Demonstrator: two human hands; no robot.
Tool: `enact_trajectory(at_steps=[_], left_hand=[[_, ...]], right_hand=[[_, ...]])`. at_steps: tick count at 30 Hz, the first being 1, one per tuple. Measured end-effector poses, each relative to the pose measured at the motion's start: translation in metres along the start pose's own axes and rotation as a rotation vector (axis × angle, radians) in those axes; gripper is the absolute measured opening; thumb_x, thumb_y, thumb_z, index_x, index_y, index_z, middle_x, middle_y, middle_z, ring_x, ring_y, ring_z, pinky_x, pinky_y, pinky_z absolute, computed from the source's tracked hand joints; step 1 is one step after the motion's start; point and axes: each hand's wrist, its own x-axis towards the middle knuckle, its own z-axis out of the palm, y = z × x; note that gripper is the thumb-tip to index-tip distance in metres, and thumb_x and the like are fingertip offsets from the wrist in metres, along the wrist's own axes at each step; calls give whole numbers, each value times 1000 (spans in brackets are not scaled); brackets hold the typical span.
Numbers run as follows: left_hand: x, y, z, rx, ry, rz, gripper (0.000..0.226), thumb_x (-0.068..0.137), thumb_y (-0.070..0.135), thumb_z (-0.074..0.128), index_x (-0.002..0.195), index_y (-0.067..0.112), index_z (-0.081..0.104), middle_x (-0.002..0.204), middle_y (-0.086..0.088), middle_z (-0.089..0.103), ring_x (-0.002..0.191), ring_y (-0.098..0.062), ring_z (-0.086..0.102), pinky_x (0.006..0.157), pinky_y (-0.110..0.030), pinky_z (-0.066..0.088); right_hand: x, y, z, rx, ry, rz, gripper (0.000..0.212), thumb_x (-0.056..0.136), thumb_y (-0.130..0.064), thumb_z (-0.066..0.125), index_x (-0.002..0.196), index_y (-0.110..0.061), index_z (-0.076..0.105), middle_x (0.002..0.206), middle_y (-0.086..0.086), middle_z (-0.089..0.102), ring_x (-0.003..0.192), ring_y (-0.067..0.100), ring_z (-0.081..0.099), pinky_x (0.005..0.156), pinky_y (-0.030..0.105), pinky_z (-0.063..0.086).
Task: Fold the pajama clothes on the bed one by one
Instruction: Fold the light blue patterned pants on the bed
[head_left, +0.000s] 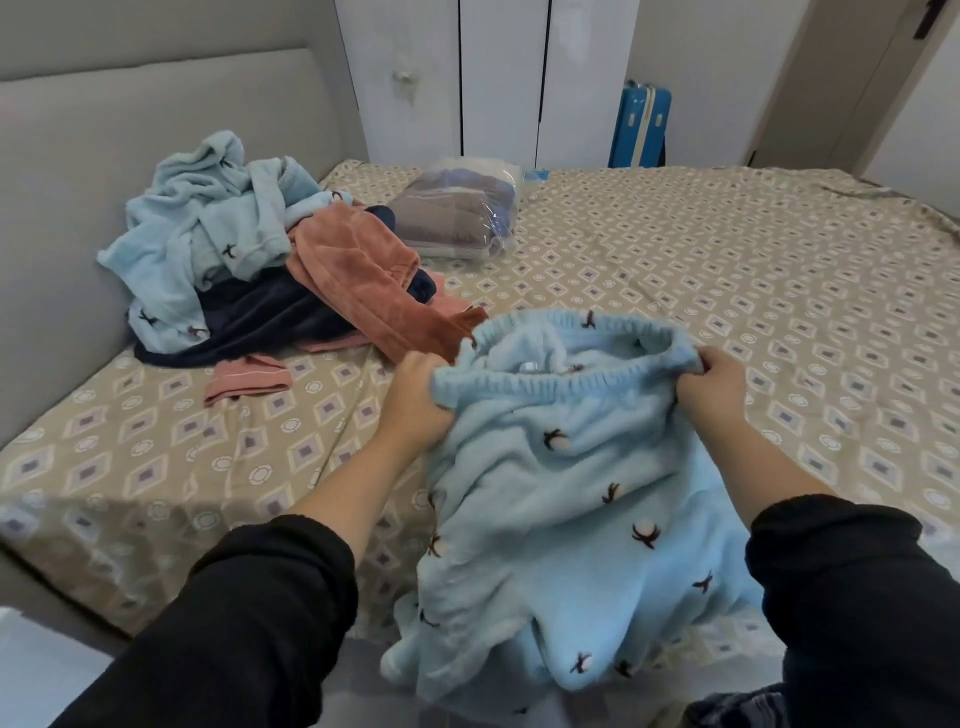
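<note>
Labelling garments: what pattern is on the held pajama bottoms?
Small dark-and-white sprig motifs on the light blue fleece pajama bottoms; head view.

Low in the centre, the pale blue pajama bottoms (571, 493) are thick plush fleece, fluffy and matt, ribbed at the waist, with dark stitched motifs. In the upper-left pile, the blue fleece top (208, 223) has the same nap. The rust-orange garment (358, 275) and navy garment (260, 322) look velvety, and the pink piece (249, 382) looks smoother. The bed sheet (727, 291) is thin, matt printed cloth. The headboard (104, 130) is smooth grey upholstery. The plastic bag (467, 213) is clear and glossy, and the blue suitcase (641, 127) is hard, shiny plastic.
</note>
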Motion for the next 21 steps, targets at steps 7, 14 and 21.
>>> enact_trajectory(at_steps=[7,14,21], left_hand=[[-29,5,1,-298,-249,-416,43,93,46,56,82,5,62,86,-6,54,82,-17,49,77,-36,42],[-3,30,15,22,-353,-554,33,83,39,65,67,12,56,66,-4,51,62,-17,52,53,-28,33],[11,-5,-25,166,-25,-540,14,82,14,55,74,9,66,68,-6,58,69,-26,55,57,-31,43]], right_hand=[[-17,10,1,-550,-423,124,31,93,-6,48,120,5,57,120,24,59,104,37,56,85,38,44],[-24,1,31,-603,-435,69,28,93,-34,54,97,-8,48,89,6,55,79,23,54,66,29,39],[0,3,11,-605,-79,-19,10,88,-5,46,93,-7,55,87,14,56,86,35,57,66,33,40]])
